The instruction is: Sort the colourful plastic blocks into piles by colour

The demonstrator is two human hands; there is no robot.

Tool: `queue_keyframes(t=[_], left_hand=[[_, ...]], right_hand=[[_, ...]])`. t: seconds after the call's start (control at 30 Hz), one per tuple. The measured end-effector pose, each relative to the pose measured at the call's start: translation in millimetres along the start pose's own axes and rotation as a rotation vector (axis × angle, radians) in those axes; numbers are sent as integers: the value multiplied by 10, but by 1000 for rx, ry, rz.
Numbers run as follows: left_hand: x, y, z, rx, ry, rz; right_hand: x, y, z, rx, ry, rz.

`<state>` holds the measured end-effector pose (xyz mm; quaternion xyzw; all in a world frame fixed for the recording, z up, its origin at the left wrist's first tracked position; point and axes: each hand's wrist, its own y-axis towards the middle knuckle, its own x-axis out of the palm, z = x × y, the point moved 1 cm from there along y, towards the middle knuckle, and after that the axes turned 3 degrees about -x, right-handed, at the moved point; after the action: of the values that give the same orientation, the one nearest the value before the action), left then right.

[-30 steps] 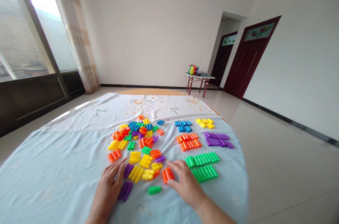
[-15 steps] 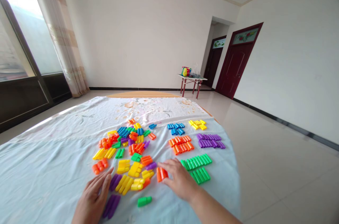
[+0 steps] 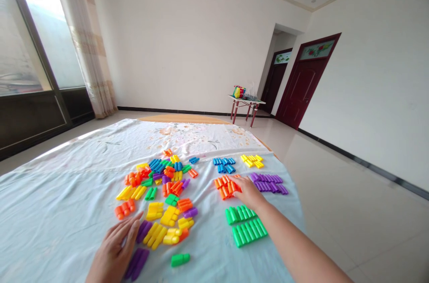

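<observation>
Right grip: my right hand (image 3: 247, 190) is at the orange cluster (image 3: 222, 188), fingers curved over its right end; can't tell if they're clasping a piece, fingertips partly hidden.
Left grip: my left hand (image 3: 113, 243) is released, fingers long and loosely together, just beside a purple block (image 3: 144, 232); can't tell if they touch.
Orange cluster: ribbed, glossy, plastic-looking tubes in two rows, right of the mixed heap (image 3: 167, 173).
Green rows (image 3: 250, 232): two ridged strips of parallel tubes, nearer me than the orange, partly under my right forearm.
Other sorted groups: purple rows (image 3: 270, 184) right of my right hand; blue group (image 3: 224, 165) and yellow group (image 3: 252, 160) beyond.
Mixed heap: jumbled colours, rounded tubes, some with narrower round-ended studs.
Loose green piece (image 3: 180, 260): stubby, smooth, lying alone near me.
Surface (image 3: 60, 229): soft wrinkled cloth, pale blue, floral white farther out.
</observation>
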<state>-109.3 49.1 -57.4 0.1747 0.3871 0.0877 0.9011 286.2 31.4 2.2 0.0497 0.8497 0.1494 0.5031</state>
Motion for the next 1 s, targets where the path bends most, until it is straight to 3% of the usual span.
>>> queue_keyframes(t=[0.23, 0.4, 0.5, 0.6, 0.7, 0.8, 1.0], left_hand=[[0, -1, 28, 6, -11, 6], [4, 8, 18, 6, -26, 2], [-1, -4, 30, 1, -34, -2], [-22, -26, 84, -7, -40, -11], [-51, -49, 156, -16, -49, -11], [-71, -67, 206, -34, -54, -14], [-78, -74, 234, -48, -72, -31]], right_hand=[[86, -5, 26, -28, 14, -30], [26, -22, -16, -66, 21, -22], [-36, -66, -214, -115, 45, 32], [0, -154, -592, -200, 132, 106], [193, -265, -1010, -277, 237, 62], [486, -342, -1266, -297, 308, 36], [983, -392, -1234, -165, 342, 166]])
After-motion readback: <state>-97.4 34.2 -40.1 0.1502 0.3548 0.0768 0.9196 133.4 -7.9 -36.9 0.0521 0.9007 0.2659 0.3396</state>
